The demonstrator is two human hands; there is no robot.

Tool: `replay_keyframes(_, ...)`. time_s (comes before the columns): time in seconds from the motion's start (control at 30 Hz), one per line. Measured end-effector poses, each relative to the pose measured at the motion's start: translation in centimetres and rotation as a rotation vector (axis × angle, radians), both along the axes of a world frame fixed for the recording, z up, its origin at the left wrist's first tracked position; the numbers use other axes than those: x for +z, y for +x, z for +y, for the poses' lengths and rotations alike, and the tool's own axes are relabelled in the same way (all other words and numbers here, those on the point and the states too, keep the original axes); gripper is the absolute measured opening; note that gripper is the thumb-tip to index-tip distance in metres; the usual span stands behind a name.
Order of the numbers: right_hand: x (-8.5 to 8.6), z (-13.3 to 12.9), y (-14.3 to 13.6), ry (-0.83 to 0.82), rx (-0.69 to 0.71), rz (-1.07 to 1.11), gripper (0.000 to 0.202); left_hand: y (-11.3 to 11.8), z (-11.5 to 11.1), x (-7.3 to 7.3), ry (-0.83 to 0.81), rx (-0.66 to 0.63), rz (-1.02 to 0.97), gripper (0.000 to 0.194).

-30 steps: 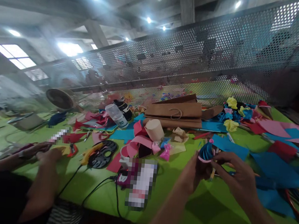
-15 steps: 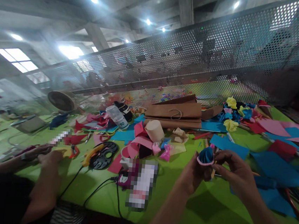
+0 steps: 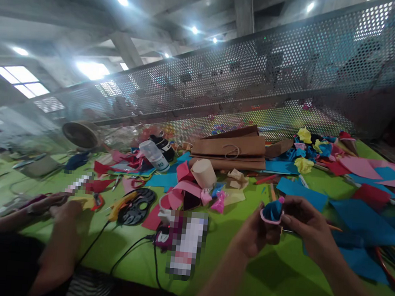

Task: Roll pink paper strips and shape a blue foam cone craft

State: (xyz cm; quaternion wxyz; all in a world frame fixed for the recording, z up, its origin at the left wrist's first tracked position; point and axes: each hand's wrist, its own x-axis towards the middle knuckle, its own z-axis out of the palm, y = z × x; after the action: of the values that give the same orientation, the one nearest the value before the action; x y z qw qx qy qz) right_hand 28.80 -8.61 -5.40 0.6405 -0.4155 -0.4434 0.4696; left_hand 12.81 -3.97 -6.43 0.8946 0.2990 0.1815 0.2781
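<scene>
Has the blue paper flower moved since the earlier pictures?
Yes. The blue paper flower has dropped slightly toward the person, farther from the brown paper bags.

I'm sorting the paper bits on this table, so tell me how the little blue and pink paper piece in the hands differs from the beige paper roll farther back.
The blue paper piece is pinched between the left hand and right hand, above the green table; the beige paper roll lies untouched among scraps. The blue piece is two-coloured, with a pink rim; the roll is plain beige. The blue piece looks smaller and folded; the roll is a smooth cylinder, tilted. Both are rolled paper.
</scene>
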Motion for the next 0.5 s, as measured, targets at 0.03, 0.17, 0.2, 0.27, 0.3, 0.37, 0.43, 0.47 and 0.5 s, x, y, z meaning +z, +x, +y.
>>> replay_keyframes(0.03,-0.03,0.00,-0.01,-0.002,0.010,0.001,0.035,0.02,0.01,-0.07,0.003,-0.010,0.002,0.060)
replay_keyframes(0.17,-0.01,-0.05,-0.14,-0.006,0.054,0.006,0.033,-0.06,0.04,-0.11,0.016,-0.067,-0.018,0.061)
replay_keyframes(0.2,0.04,-0.08,-0.19,-0.006,0.074,0.016,0.033,-0.11,0.03,-0.09,0.013,-0.072,-0.027,0.060)
replay_keyframes(0.27,0.19,-0.15,-0.28,0.001,0.122,0.049,0.035,-0.24,0.01,-0.10,-0.007,-0.078,-0.029,0.059)
replay_keyframes(0.3,0.27,-0.19,-0.30,0.005,0.142,0.063,0.036,-0.30,-0.01,-0.14,-0.019,-0.076,-0.026,0.059)
replay_keyframes(0.37,0.41,-0.26,-0.31,0.010,0.168,0.066,0.037,-0.38,-0.02,-0.29,-0.033,-0.079,-0.015,0.059)
replay_keyframes(0.43,0.44,-0.30,-0.28,0.013,0.184,0.038,0.037,-0.41,-0.01,-0.51,-0.028,-0.078,-0.006,0.061)
replay_keyframes(0.47,0.40,-0.31,-0.26,0.014,0.193,0.023,0.036,-0.41,0.00,-0.61,-0.019,-0.069,-0.002,0.062)
replay_keyframes(0.5,0.33,-0.31,-0.24,0.019,0.202,0.012,0.035,-0.41,0.02,-0.71,-0.011,-0.068,0.003,0.063)
